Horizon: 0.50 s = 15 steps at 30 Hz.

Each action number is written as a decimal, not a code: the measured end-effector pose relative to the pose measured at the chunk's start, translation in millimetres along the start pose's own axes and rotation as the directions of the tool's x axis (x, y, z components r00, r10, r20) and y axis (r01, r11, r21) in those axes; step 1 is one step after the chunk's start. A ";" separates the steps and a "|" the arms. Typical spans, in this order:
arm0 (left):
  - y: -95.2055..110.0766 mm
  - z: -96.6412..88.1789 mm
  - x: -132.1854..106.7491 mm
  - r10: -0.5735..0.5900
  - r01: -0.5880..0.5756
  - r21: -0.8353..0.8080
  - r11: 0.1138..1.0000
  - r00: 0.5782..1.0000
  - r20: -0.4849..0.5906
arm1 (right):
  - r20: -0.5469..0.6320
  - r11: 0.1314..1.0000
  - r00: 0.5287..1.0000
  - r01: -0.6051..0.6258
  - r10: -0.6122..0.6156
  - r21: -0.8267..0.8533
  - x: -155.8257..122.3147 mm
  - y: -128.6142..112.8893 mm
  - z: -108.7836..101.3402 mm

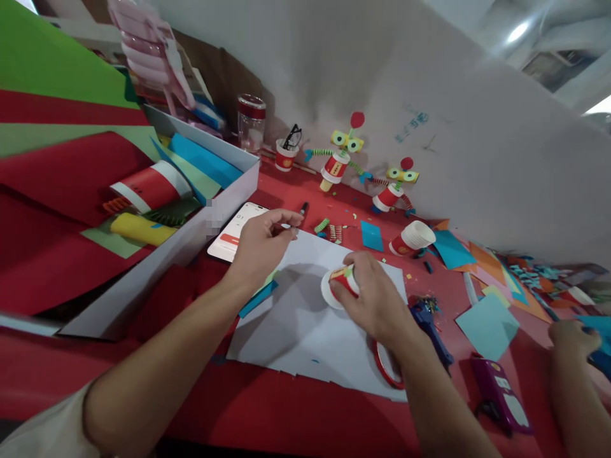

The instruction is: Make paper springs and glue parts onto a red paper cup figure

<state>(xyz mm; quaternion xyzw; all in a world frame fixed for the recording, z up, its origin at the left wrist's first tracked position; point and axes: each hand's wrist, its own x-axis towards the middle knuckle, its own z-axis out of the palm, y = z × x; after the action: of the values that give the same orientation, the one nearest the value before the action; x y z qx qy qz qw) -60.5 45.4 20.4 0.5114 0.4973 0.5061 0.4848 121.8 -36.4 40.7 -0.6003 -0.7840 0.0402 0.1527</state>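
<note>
My right hand (pixel 377 296) is closed round a red-and-white paper cup (pixel 344 280). The cup is upside down, its wide rim toward a white paper sheet (pixel 305 331). Over the sheet's upper left edge, my left hand (pixel 265 245) has its thumb and forefinger close together. Whether they hold something small cannot be made out. Just beyond those fingertips is a dark pen (pixel 304 208). A lit phone (pixel 224 247) lies partly behind the left hand. Under my right wrist, a red ring, perhaps tape (pixel 384 367), is partly hidden.
Two paper-cup figures (pixel 335 166) (pixel 389 197) stand by the wall. Stacked cups (pixel 414 238), folded paper springs (pixel 335 233), a blue tool (pixel 432 331) and a purple device (pixel 501 394) lie around. A box (pixel 224 203) of coloured paper is at left; another person's hand (pixel 573 340) at right.
</note>
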 end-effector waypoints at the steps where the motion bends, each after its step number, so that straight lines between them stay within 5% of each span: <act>1: 1.3 0.3 -0.2 -0.012 0.012 -0.009 1.000 1.000 -0.008 | -0.013 1.000 1.000 -0.003 0.003 -0.025 3.2 2.2 2.3; 7: 1.4 2.9 -1.9 -0.051 0.051 -0.012 0.999 0.999 0.017 | 0.052 0.977 0.998 0.043 -0.033 -0.208 11.4 -1.1 19.8; 10: -1.9 3.7 -1.9 -0.068 0.069 -0.015 0.998 0.997 0.045 | 0.020 0.998 1.000 0.011 -0.010 -0.068 9.3 2.2 18.7; 12: -3.1 3.3 -1.9 -0.088 0.092 -0.042 0.995 0.992 0.086 | -0.080 0.975 0.986 -0.129 0.146 0.183 6.3 6.6 16.0; 13: -3.1 2.9 -2.4 -0.093 0.101 -0.059 0.993 0.986 0.137 | -0.129 0.906 0.953 -0.212 0.275 0.366 4.6 8.6 14.9; 15: -2.4 3.0 -4.9 -0.074 0.101 -0.074 0.992 0.949 0.306 | -0.130 0.599 0.829 -0.274 0.543 0.753 1.6 11.2 14.4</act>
<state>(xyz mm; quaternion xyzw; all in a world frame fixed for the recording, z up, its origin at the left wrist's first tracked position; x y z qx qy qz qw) -57.5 40.6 17.7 0.5383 0.4166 0.4214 0.5992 127.7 -30.0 24.6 -0.6576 -0.5050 0.2651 0.4921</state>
